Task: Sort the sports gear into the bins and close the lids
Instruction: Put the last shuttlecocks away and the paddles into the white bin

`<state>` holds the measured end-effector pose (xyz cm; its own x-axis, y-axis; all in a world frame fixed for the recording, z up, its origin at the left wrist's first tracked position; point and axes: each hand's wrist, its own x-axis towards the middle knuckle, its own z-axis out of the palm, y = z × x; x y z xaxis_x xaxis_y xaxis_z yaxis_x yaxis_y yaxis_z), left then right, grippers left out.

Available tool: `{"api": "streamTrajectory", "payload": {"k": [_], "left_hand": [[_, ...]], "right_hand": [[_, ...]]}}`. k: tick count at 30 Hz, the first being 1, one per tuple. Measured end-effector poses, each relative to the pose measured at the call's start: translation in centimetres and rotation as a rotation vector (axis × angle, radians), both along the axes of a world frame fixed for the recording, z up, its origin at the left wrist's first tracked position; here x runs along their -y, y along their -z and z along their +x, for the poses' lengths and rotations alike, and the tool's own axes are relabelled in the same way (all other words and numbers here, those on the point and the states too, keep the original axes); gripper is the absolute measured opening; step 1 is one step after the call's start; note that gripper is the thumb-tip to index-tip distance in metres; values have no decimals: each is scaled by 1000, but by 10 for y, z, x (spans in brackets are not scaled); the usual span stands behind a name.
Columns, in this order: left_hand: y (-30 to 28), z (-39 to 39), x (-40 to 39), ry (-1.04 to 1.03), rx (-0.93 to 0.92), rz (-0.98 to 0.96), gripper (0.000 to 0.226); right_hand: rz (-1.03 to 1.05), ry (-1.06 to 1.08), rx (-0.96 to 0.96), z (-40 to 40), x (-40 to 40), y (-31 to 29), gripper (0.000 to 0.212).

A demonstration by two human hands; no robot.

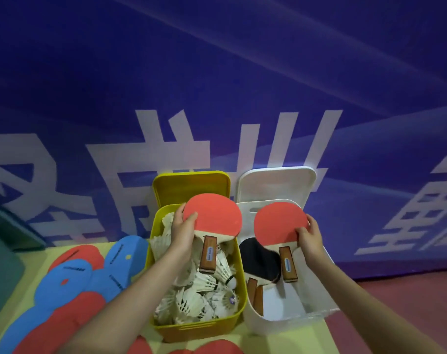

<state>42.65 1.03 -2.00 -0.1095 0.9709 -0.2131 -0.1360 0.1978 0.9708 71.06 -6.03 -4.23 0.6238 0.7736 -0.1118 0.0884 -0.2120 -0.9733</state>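
Large white characters ran across blue banner (217,98), cropped, unreadable. Small labels on paddle handles (209,251) and dark print on blue foam shapes (115,254) too blurred.

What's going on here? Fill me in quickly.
A person is sorting gear into two open bins. The left hand holds a red paddle by its blade over the yellow bin, which is full of shuttlecocks. The right hand holds a second red paddle over the white bin, where other paddles already lie. Both lids stand open.
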Motion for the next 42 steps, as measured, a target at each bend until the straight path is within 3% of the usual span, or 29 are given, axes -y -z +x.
{"api": "streamTrajectory", "payload": {"k": [3,8,11,15,18,20,22,25,26,28,31,35,42], "left_hand": [[7,5,-5,-36,-15,-12,44],[17,14,-9,-48,-61,-14,46],[22,19,-8,-40,-75,-27,48],[29,23,-6,-25,-118,-41,45],[26,26,-6,23,-142,-21,44],[20,28,-3,55,-150,4,43],[15,33,-1,67,-140,31,42],[6,49,5,73,-116,65,45],[4,58,10,88,-117,82,46],[-2,77,20,133,-118,119,47],[-8,96,26,209,-100,130,43],[-13,81,22,340,-267,160,36],[-8,-18,2,8,-631,324,30]], "right_hand": [[-90,-108,-20,11,-13,31,40],[-261,-216,-136,-4,-32,94,51],[-362,-242,-95,-10,-34,122,53],[-412,-303,201,-17,-28,137,53],[-575,-332,679,-9,-29,133,47],[-673,-323,764,-4,-30,127,52],[-585,-279,526,-11,-33,107,60],[-200,-218,-240,-36,-30,50,42],[-110,-246,-371,-45,-27,33,41],[-15,-293,-369,-55,-20,12,44],[27,-149,-371,-42,-26,20,34],[11,-33,-379,-6,-29,39,40],[-114,-19,-124,22,-27,62,43]]}}
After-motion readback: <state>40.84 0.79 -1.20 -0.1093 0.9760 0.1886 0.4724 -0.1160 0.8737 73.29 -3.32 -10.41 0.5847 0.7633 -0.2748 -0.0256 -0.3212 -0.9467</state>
